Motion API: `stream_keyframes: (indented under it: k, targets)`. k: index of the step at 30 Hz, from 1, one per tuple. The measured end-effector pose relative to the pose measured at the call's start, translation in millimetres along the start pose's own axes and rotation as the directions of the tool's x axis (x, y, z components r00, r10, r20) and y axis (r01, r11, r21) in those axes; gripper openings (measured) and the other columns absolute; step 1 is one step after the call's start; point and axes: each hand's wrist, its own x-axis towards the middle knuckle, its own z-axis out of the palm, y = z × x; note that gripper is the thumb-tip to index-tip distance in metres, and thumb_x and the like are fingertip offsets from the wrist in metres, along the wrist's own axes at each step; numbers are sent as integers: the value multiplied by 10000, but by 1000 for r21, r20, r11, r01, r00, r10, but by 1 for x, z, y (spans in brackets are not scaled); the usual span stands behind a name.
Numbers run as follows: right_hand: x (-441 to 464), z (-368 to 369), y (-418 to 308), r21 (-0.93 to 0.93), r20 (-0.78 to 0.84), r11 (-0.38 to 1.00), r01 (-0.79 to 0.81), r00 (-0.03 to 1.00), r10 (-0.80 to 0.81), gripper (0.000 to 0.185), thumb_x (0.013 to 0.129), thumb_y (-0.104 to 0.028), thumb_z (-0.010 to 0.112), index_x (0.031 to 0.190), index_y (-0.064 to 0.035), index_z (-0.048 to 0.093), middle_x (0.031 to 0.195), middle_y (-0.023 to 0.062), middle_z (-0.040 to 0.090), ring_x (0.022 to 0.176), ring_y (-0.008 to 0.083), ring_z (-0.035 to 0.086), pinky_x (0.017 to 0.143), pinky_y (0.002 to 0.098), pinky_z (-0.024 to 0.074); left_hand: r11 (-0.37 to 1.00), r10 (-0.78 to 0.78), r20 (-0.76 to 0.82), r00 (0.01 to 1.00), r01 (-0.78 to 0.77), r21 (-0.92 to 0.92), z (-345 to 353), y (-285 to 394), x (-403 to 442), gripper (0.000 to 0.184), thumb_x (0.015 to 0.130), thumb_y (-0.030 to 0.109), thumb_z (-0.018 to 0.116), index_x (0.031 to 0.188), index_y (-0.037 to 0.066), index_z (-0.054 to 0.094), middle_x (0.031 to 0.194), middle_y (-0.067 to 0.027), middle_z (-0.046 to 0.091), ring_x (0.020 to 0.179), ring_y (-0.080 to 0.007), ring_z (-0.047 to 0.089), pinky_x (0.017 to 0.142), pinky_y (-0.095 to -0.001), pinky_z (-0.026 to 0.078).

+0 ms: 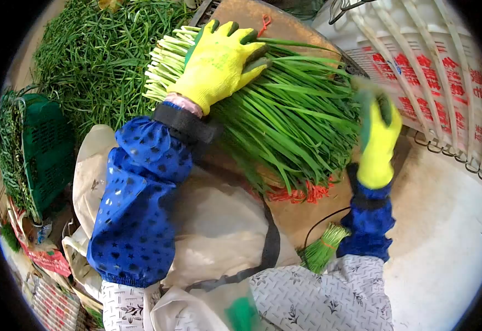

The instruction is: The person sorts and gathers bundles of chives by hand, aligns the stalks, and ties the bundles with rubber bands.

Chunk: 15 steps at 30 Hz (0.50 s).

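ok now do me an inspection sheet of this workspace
Surface: brown work surface, partly covered
Job's things: long green stalks, pale ends left; red ties by their lower edge
Clutter: heaped loose greens, green basket
Hands: gloved left hand lies on the stalks; blurred right hand near the leaf tips, contact unclear
Cables: thin black line beside a small tied bundle; cord or wire, unclear
Surroundings: red-printed white sheeting at right

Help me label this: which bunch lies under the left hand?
The large, fanned-out bunch with pale stalk ends; the small bunch lies by the right sleeve.
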Motion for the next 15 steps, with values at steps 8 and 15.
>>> stream_keyframes:
  k: [8, 15]
  targets:
    - [81, -29, 58, -124, 212, 892, -435, 866, 452, 430, 899, -419, 561, 878, -12, 700, 752, 86, 673, 635, 157, 601, 586, 284, 462, 981, 126, -50, 991, -132, -141, -6, -1, -7, 293, 756, 362, 690, 935, 130, 680, 980, -46, 622, 1017, -276, 543, 988, -442, 372]
    - [73, -20, 55, -390, 344, 819, -421, 758, 554, 407, 851, -388, 616, 1004, -18, 687, 736, 35, 641, 645, 126, 560, 589, 281, 434, 969, 185, -90, 979, -197, -149, -5, -1, -9, 331, 740, 429, 698, 871, 129, 651, 900, -35, 604, 937, -258, 556, 922, -425, 418]
